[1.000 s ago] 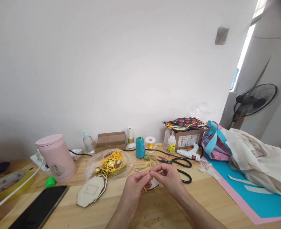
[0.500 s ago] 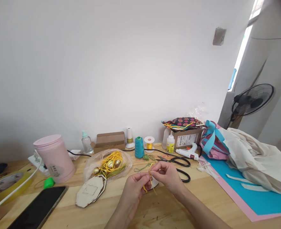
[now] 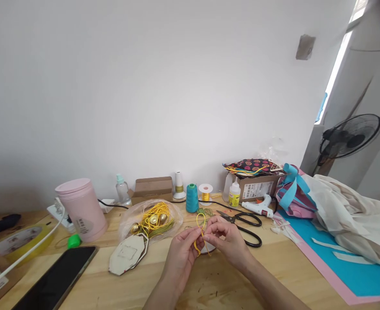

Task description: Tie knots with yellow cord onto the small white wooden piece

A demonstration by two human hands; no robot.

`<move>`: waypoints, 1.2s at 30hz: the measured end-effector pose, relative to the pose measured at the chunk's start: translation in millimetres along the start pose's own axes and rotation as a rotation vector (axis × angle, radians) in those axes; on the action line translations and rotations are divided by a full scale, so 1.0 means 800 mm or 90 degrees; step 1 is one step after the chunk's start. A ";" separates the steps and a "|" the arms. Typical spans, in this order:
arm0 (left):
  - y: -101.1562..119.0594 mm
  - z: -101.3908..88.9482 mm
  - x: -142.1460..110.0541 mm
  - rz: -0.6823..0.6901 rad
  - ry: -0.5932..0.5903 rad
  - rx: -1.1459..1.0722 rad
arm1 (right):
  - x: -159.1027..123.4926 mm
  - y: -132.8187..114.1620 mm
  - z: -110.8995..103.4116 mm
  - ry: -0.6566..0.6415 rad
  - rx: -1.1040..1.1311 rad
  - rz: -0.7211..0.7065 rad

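Yellow cord (image 3: 201, 215) rises in a small loop between my two hands, low in the middle of the head view. My left hand (image 3: 186, 247) pinches the cord at the loop's left base. Thumb and forefinger of my right hand (image 3: 226, 241) are closed on the cord at the loop's other side, and a loose end hangs below. A white disc (image 3: 208, 248), partly hidden by the hands, lies beneath them. Just behind are green thread (image 3: 205, 212) and black-handled scissors (image 3: 248, 226).
A plastic bag of yellow cords and gold bells (image 3: 154, 219) and octagonal pieces (image 3: 128, 254) lie left. Behind stand a teal thread cone (image 3: 192, 199), a glue bottle (image 3: 234, 193) and a glue gun (image 3: 259, 206). A phone (image 3: 57, 275) and pink tumbler (image 3: 83, 211) are further left.
The yellow cord now stands up as an open loop above the fingers. Both hands stay close together. The whole view has shifted slightly, so things appear further right.
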State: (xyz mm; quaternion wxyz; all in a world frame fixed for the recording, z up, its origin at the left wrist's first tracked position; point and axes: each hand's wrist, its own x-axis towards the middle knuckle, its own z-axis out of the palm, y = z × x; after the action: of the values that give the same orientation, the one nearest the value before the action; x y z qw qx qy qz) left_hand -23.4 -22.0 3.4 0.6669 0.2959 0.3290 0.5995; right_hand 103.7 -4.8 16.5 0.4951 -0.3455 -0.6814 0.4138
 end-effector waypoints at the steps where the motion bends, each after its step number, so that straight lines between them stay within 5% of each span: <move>1: 0.000 0.000 0.000 0.004 -0.001 -0.002 | 0.000 0.000 0.001 0.003 0.002 0.001; 7: 0.003 0.005 -0.002 -0.002 0.020 -0.018 | -0.005 0.009 0.012 0.023 -0.057 -0.007; 19: 0.001 0.004 -0.002 0.019 0.037 0.010 | -0.012 -0.005 0.006 0.070 -0.552 -0.321; 36: 0.000 0.004 -0.001 0.021 0.098 0.015 | -0.010 -0.002 0.002 0.027 -0.501 -0.331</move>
State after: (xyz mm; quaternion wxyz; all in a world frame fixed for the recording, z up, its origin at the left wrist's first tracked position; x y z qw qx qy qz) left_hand -20.6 -23.1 5.5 0.6264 0.2621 0.3814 0.6272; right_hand 104.6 -12.9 14.9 0.4275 -0.3332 -0.8401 -0.0203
